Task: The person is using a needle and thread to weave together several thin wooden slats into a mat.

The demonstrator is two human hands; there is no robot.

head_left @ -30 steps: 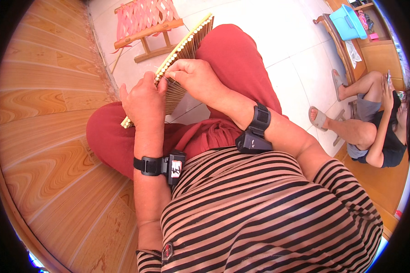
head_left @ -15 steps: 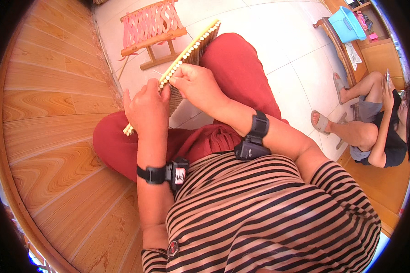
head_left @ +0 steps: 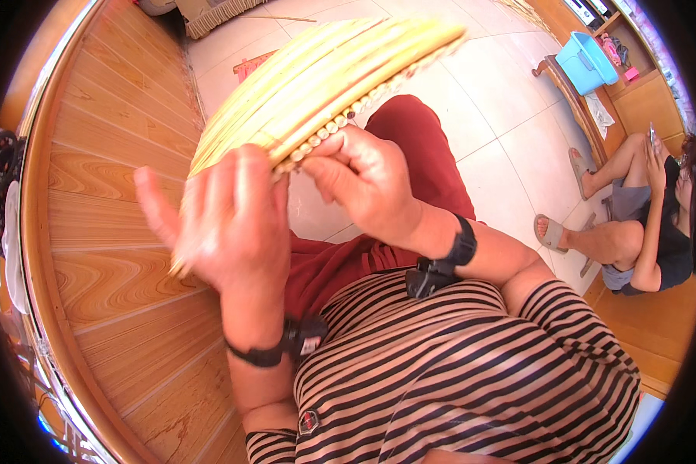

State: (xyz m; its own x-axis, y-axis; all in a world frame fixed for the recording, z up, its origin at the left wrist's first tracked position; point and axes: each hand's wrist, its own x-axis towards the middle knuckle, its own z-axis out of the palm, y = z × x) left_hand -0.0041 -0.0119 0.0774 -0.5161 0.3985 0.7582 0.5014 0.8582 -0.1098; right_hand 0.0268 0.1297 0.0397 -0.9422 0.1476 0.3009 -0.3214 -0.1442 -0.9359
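Note:
A mat of pale yellow plant stalks [head_left: 317,85], laid side by side, is raised and tilted over my lap. Round cut ends line its near edge. My left hand [head_left: 232,216], smeared by motion, grips the lower left of the mat, with one finger sticking out to the left. On the cut-end edge my right hand [head_left: 367,182] pinches with thumb and bent fingers, close to the left hand. Whether a thread or needle is between those fingertips cannot be made out. Each wrist wears a black strapped device.
A wooden panelled surface [head_left: 124,232] runs along my left. Behind the mat a folding stool [head_left: 251,66] is mostly hidden. At the right, a seated person [head_left: 649,209] holds a phone, near a blue basket [head_left: 586,63] on a wooden bench. Pale tiles [head_left: 487,116] cover the floor.
The mat has swung up from nearly edge-on, so its broad yellow face now shows and covers most of the stool. Both hands have come nearer and the left finger has spread out.

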